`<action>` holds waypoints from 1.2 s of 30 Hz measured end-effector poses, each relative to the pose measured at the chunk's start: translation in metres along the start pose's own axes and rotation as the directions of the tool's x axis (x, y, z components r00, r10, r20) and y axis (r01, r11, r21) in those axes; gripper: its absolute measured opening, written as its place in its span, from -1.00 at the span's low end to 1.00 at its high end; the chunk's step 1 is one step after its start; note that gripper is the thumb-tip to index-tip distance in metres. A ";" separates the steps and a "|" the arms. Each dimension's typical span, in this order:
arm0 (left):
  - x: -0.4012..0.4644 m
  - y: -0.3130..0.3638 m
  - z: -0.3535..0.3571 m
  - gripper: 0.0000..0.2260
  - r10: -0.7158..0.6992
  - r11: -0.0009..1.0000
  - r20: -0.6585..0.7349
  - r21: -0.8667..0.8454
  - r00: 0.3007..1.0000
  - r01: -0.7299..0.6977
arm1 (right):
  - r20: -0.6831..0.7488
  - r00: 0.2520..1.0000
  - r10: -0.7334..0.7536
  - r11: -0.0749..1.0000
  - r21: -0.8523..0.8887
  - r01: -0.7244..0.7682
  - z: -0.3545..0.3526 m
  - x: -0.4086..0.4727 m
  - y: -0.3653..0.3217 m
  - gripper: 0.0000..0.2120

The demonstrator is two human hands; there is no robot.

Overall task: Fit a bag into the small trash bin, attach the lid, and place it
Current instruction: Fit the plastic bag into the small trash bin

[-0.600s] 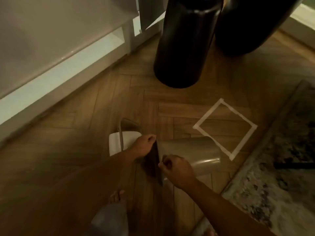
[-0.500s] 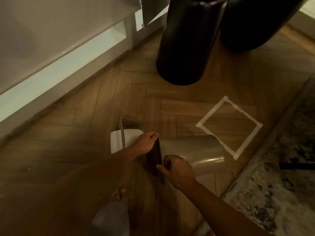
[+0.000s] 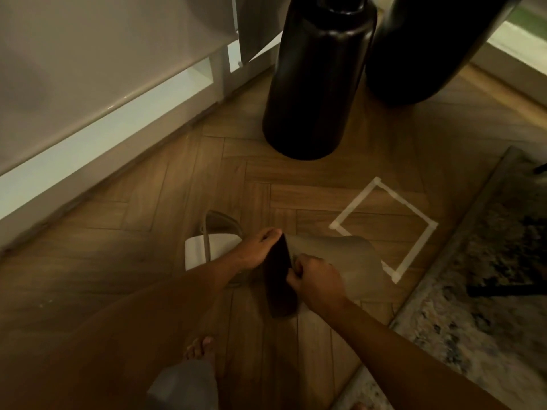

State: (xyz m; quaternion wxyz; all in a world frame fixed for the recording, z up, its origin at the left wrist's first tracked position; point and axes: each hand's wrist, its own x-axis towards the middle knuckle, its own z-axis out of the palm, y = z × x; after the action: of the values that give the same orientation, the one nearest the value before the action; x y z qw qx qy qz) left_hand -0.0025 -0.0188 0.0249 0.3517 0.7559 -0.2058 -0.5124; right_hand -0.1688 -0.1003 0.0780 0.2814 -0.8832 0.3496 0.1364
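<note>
A small beige trash bin (image 3: 352, 261) lies tipped on its side above the wood floor, its mouth facing me. A dark bag (image 3: 279, 279) covers the mouth and hangs below it. My left hand (image 3: 257, 251) grips the bag and rim at the upper left edge. My right hand (image 3: 316, 281) pinches the bag at the lower right of the rim. Behind my left hand lies the white lid (image 3: 220, 251) with a beige ring (image 3: 220, 223) on the floor.
A white tape square (image 3: 384, 229) marks the floor just right of the bin. Two tall black vases (image 3: 313, 84) stand behind it. A white cabinet (image 3: 88, 84) runs along the left. A patterned rug (image 3: 473, 306) covers the right. My bare foot (image 3: 199, 346) is below.
The view shifted slightly. My right hand slid a little along the rim, and the bag hangs lower below the bin's mouth.
</note>
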 end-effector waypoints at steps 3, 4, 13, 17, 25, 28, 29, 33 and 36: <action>-0.010 0.019 0.003 -0.49 0.034 0.999 0.017 -0.014 0.999 -0.034 | -0.050 0.999 0.001 1.000 0.019 0.000 -0.025 -0.002 0.005 -0.63; -0.014 0.026 0.003 -0.49 0.048 0.999 0.021 -0.011 0.999 -0.047 | -0.063 0.998 0.004 1.000 0.030 -0.002 -0.033 -0.003 0.007 -0.63; -0.042 0.052 -0.003 -0.35 0.140 0.978 -0.060 0.165 0.988 -0.129 | -0.239 0.967 0.086 0.981 0.188 -0.040 -0.070 -0.027 0.021 -0.66; -0.052 0.056 -0.008 -0.31 0.210 0.955 -0.105 0.236 0.972 -0.181 | -0.321 0.941 0.104 0.954 0.301 -0.003 -0.083 -0.036 0.029 -0.75; -0.058 0.061 0.000 -0.23 0.314 0.926 -0.133 0.262 0.940 -0.273 | -0.422 0.856 0.298 0.776 0.630 0.041 -0.090 -0.042 0.045 -0.87; -0.057 0.066 0.005 -0.20 0.355 0.907 -0.115 0.282 0.928 -0.312 | -0.431 0.844 0.320 0.735 0.675 0.066 -0.085 -0.041 0.054 -0.75; -0.056 0.067 0.006 -0.19 0.363 0.907 -0.112 0.270 0.925 -0.323 | -0.437 0.841 0.319 0.736 0.674 0.072 -0.082 -0.041 0.057 -0.72; -0.054 0.071 0.013 -0.25 0.385 0.897 -0.090 0.271 0.919 -0.349 | -0.436 0.844 0.312 0.760 0.648 0.054 -0.073 -0.042 0.069 -0.64; -0.049 0.066 0.020 -0.28 0.349 0.898 -0.050 0.305 0.936 -0.319 | -0.363 0.865 0.347 0.767 0.640 -0.040 -0.062 -0.043 0.083 -0.62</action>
State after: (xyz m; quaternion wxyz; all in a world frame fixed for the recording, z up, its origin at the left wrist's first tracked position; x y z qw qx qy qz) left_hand -0.0372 -0.0359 0.1002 0.3292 0.7781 -0.3875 -0.3687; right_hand -0.2543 -0.1631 0.1132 0.4446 -0.7073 0.5229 -0.1690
